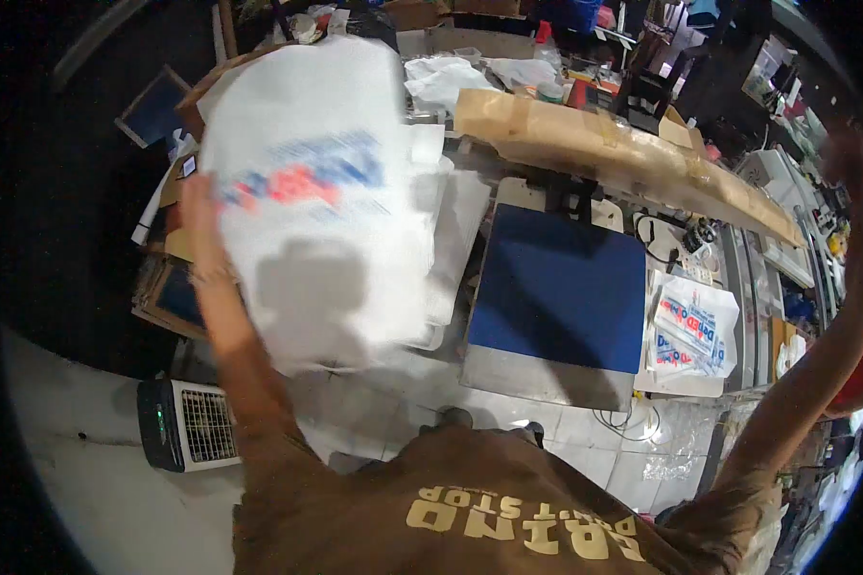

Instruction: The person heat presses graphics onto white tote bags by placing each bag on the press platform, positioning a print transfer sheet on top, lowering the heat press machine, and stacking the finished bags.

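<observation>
A large white sheet-like bag (307,240) with blurred red and blue print spreads over a stack of white sheets (462,216) on the left. At the bag's left edge is my left hand (199,216), closed on that edge, its fingers smeared by motion. A shadow falls across the lower part of the bag. My right hand (851,158) is raised at the far right, dark and blurred, away from the bag; its fingers cannot be made out. Between my arms lies a flat blue board (558,278) with a pale front edge.
A long brown cardboard-wrapped piece (623,153) stretches behind the blue board. White bags with red and blue print (692,331) lie to its right. A white air cooler (190,425) stands on the floor at lower left. Boxes and clutter line the back.
</observation>
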`<state>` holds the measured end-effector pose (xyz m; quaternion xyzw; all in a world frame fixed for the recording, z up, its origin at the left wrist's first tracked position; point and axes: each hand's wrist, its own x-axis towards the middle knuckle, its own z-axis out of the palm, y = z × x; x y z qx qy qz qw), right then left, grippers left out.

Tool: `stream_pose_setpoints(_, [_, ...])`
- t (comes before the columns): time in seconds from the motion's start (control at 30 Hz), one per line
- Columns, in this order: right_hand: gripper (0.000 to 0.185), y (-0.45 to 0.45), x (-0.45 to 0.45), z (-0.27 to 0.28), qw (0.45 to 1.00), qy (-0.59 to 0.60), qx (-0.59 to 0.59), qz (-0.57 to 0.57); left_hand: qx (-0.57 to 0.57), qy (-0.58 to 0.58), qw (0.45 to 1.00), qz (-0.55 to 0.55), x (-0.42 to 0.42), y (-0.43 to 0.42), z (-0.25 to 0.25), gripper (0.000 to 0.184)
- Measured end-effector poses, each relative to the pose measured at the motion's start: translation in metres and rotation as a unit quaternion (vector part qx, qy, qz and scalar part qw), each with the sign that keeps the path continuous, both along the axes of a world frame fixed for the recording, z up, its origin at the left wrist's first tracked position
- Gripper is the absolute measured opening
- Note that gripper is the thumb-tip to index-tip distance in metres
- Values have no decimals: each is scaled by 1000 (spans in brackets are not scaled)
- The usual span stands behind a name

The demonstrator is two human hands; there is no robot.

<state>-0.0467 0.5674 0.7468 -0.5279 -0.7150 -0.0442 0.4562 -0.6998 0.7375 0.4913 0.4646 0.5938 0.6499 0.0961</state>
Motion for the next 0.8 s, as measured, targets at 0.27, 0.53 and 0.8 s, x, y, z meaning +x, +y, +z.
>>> stream_pose_setpoints(0.27, [20, -22, -42, -259, 947, -18, -299, 115, -402, 401, 750, 339, -258, 138, 3, 65])
stream_pose_setpoints(0.53, [33, 18, -137, -377, 896, 130, -398, 148, -71, 396, 906, -132, 34, 146, -133, 56])
stream_pose_setpoints(0.8, [65, 147, -269, -413, 934, 193, -299, 26, -435, 257, 857, 104, 122, 76, -128, 108])
